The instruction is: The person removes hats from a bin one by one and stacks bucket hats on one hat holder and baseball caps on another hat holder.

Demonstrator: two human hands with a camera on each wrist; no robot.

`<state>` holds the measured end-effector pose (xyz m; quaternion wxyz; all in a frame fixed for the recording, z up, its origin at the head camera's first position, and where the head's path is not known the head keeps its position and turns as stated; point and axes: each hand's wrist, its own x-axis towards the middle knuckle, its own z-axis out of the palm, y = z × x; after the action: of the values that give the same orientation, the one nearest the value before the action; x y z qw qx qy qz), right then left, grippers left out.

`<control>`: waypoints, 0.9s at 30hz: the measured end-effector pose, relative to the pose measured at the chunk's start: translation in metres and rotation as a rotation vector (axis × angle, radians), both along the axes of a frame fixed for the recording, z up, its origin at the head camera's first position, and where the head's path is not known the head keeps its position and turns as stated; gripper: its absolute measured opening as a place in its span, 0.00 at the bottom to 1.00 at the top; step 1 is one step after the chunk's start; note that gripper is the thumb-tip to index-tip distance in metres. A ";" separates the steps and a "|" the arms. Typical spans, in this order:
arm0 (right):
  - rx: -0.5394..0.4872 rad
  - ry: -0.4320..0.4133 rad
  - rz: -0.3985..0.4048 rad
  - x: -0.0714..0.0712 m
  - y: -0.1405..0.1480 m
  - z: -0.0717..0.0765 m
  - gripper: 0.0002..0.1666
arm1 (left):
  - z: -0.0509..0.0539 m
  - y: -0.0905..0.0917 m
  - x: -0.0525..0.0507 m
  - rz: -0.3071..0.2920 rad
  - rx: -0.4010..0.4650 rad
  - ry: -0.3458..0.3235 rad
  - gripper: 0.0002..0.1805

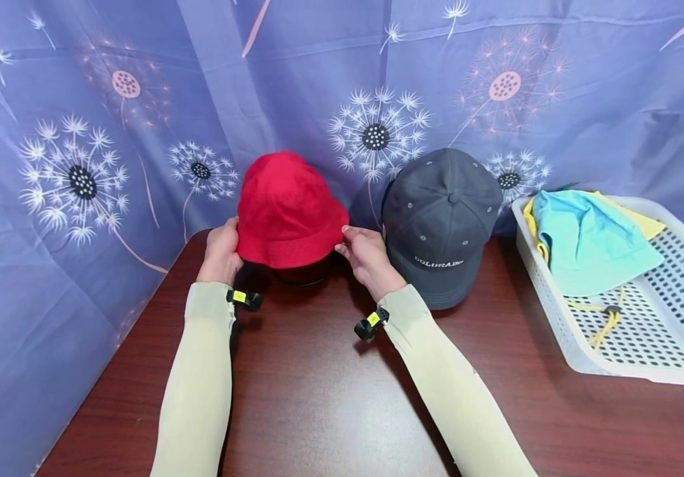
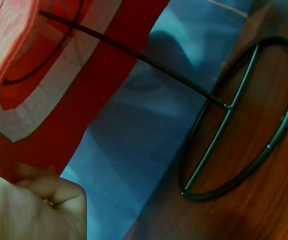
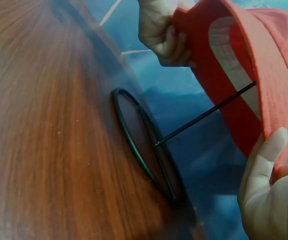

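Note:
A red bucket hat [image 1: 288, 209] sits over the top of a black wire hat stand [image 2: 149, 61], whose round base [image 3: 129, 134] rests on the table. My left hand [image 1: 221, 250] pinches the brim at its left side. On the opposite side my right hand [image 1: 367, 258] pinches the brim between thumb and fingers. In the right wrist view the pale inner band [image 3: 229, 55] shows inside the hat, with the stand's rod reaching up into it. From the head view, the hat hides most of the stand.
Just right of my right hand is a dark grey cap [image 1: 446, 212] with white lettering. A white perforated basket [image 1: 547, 301] at the right holds a light blue hat [image 1: 592, 238] and something yellow. Behind the brown table [image 1: 318, 397] hangs a blue dandelion-print curtain [image 1: 294, 86].

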<state>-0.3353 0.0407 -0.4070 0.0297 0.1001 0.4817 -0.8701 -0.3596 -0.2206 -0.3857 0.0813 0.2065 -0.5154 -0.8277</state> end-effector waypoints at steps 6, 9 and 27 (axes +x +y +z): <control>0.019 0.006 0.001 -0.001 0.000 -0.001 0.08 | -0.003 0.002 0.000 0.003 -0.086 -0.011 0.09; 0.024 0.008 -0.005 0.000 0.000 -0.001 0.07 | -0.004 0.001 0.000 -0.007 -0.107 -0.026 0.09; 0.030 -0.005 -0.005 0.001 0.002 0.001 0.06 | 0.000 -0.003 0.003 -0.038 -0.144 -0.098 0.08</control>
<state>-0.3344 0.0423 -0.4056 0.0274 0.1041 0.4942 -0.8626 -0.3561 -0.2231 -0.3854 0.0549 0.2308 -0.5809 -0.7786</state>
